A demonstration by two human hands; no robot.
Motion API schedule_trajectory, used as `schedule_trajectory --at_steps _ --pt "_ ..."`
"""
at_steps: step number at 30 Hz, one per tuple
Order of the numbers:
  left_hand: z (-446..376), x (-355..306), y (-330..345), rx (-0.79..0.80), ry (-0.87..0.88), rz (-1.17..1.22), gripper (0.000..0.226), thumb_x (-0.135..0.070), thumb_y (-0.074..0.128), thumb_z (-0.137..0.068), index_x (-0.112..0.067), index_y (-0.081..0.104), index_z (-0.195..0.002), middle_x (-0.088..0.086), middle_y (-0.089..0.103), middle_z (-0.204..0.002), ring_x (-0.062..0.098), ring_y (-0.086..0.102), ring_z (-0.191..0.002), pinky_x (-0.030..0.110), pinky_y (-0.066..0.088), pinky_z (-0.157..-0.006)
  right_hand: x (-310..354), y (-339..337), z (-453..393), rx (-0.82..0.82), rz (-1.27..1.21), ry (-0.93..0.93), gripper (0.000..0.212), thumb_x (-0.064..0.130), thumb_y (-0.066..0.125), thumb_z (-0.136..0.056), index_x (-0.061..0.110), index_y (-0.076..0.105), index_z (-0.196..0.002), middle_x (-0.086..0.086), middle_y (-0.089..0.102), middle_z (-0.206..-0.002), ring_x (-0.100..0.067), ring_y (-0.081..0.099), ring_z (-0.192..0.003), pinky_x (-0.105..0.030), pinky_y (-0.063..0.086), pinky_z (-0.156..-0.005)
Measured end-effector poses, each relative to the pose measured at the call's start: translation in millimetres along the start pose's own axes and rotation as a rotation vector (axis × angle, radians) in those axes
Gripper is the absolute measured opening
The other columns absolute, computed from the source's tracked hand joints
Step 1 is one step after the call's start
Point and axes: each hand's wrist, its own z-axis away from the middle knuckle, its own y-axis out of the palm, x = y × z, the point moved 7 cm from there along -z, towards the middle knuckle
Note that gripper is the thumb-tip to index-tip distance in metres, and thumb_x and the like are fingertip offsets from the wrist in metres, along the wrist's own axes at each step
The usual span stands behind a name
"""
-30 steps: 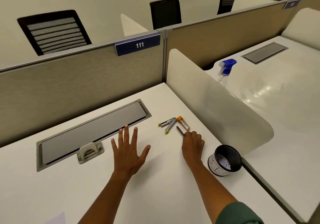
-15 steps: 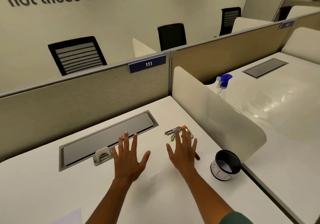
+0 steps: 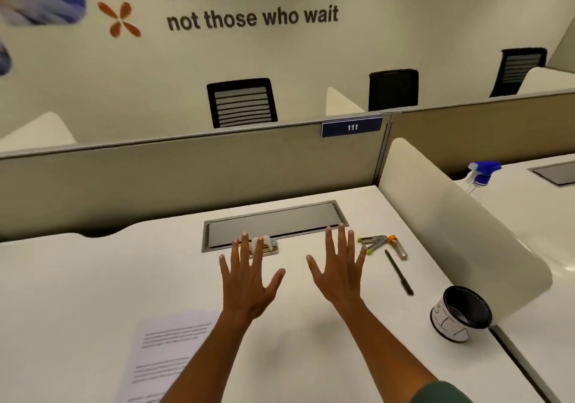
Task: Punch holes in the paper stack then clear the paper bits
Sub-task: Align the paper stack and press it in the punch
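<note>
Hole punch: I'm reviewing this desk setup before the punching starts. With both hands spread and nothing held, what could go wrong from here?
1. The hole punch sits behind the left hand, while the paper stack lies near the desk's front edge; dragging it could fan the sheets, so the holes may misalign.
2. The cup stands far to the right; paper bits may scatter before reaching it.
3. The right hand could knock the pen.

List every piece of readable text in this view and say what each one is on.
"The future belongs to those who take action, not those who wait": on the wall.
"111": on the blue plate on the partition.
Printed lines on the paper: too blurred to read.
Marks on the cup: not legible as text.
</note>
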Motion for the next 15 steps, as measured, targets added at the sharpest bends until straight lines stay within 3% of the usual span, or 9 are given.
schedule_trajectory --at_steps 7,15 --pt "42.3 80.2 -23.4 -0.017 -0.129 -0.041 0.088 -0.079 0.008 -0.082 -0.03 -0.003 -0.155 0.005 -0.017 -0.163 0.027 -0.015 -0.151 0.058 0.001 -0.12 81.8 7.1 26.7 0.034 -0.047 -0.102 0.082 0.068 0.03 -0.089 0.023 0.011 -0.155 -0.007 0.003 -0.163 -0.032 0.007 -0.15 -0.06 0.008 -0.116" --pt "99.8 173.2 -28.1 0.036 -0.158 -0.025 0.093 -0.082 0.002 -0.078 -0.03 -0.004 -0.155 0.005 -0.018 -0.162 0.029 -0.013 -0.151 0.057 -0.004 -0.118 165.3 28.5 88.4 0.11 -0.065 -0.104 0.083 0.07 0.026 -0.089 0.025 0.001 -0.155 -0.005 -0.003 -0.163 -0.03 -0.002 -0.15 -0.057 0.002 -0.118"
